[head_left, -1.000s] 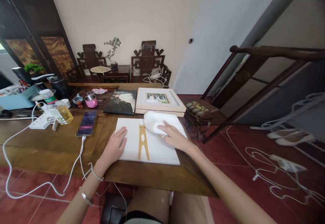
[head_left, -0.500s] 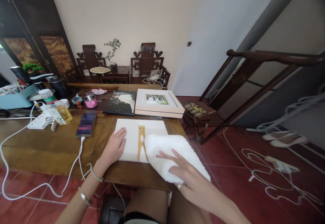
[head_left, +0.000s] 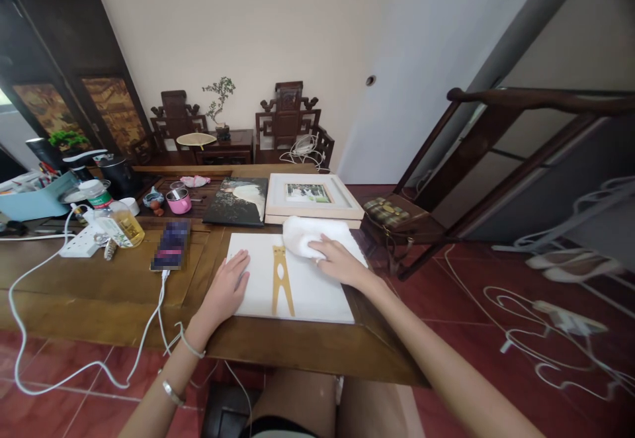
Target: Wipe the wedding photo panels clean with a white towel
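Observation:
A flat white panel (head_left: 317, 299) with a tan, long-legged animal figure (head_left: 279, 257) on its face lies near the table's front edge. My left hand (head_left: 229, 289) rests flat on the panel's left side, fingers stretched out. A fluffy white cloth (head_left: 300, 234) is bunched under my right hand (head_left: 341, 262), whose fingers press into it at the panel's upper right. The cloth covers that corner and reaches toward the framed picture (head_left: 317, 210) behind. Beside that frame lies a dark picture panel (head_left: 225, 203) showing a figure in white.
On the wooden table (head_left: 114, 286) to the left are a phone (head_left: 171, 245) on a cable, an oil-coloured bottle (head_left: 129, 226), a power strip (head_left: 79, 243) and a pink cup (head_left: 178, 201). A wooden chair (head_left: 461, 153) holding a plaid bag (head_left: 389, 213) stands right. Cables lie on the floor.
My right hand has moved the white cloth away from me, from the panel's lower right to its upper right, uncovering the figure's lower part. My left hand stays on the panel.

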Tool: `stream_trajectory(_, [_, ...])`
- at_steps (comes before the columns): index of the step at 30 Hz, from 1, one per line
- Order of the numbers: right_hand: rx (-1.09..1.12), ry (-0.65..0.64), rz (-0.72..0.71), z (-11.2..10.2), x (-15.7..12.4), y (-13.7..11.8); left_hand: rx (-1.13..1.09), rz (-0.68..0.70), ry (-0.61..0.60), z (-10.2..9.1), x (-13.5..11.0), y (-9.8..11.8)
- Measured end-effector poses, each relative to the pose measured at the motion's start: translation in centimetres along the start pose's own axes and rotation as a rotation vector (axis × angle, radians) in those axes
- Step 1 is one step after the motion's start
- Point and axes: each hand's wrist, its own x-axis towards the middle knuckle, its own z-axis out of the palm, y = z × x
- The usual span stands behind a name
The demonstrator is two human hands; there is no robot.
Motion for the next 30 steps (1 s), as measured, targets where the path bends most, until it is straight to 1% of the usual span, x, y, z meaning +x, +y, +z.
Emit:
stream_trajectory(3, [-0.006, 0.006, 0.009, 0.1, -1.5, -1.0, -0.002, 0.005, 0.005, 0.1, 0.0, -0.1])
stream_trajectory(5, [-0.01, -0.013, 0.0, 0.0, -3.5, -2.1, -0.006, 0.013, 0.015, 0.1, 0.0, -0.1])
stream_trajectory(8, [-0.014, -0.074, -0.032, -0.4, -7.0, -4.1, -0.007, 0.018, 0.019, 0.2, 0.0, -0.1])
stream_trajectory(10, [-0.011, -0.108, -0.06, -0.5, -8.8, -5.1, -0.004, 0.017, 0.013, 0.3, 0.0, -0.2])
stream_trajectory(13, [0.007, -0.1, -0.104, -0.4, -9.9, -5.6, 0.001, 0.014, 0.006, 0.3, 0.0, -0.1])
stream_trajectory(15, [0.025, -0.05, -0.124, 0.0, -9.3, -5.2, -0.001, 0.014, 0.008, 0.2, 0.0, -0.1])
stream_trajectory(18, [0.023, 0.006, -0.136, 0.4, -7.1, -4.0, -0.005, 0.014, 0.014, 0.2, 0.0, -0.1])
stream_trajectory(23, [-0.132, -0.046, -0.081, 0.3, -1.7, -1.6, -0.008, 0.013, 0.009, 0.1, 0.0, -0.1])
stream_trajectory(25, [-0.207, -0.073, -0.047, 0.2, -0.3, -1.0, -0.009, 0.004, -0.002, 0.0, 0.0, 0.0])
stream_trajectory(27, [-0.251, -0.092, -0.024, 0.0, 0.2, -0.9, -0.011, -0.002, -0.008, 0.0, 0.0, 0.0])
stream_trajectory(30, [-0.25, -0.103, -0.038, -0.4, -1.1, -1.8, -0.015, -0.008, -0.007, 0.0, 0.0, 0.1])
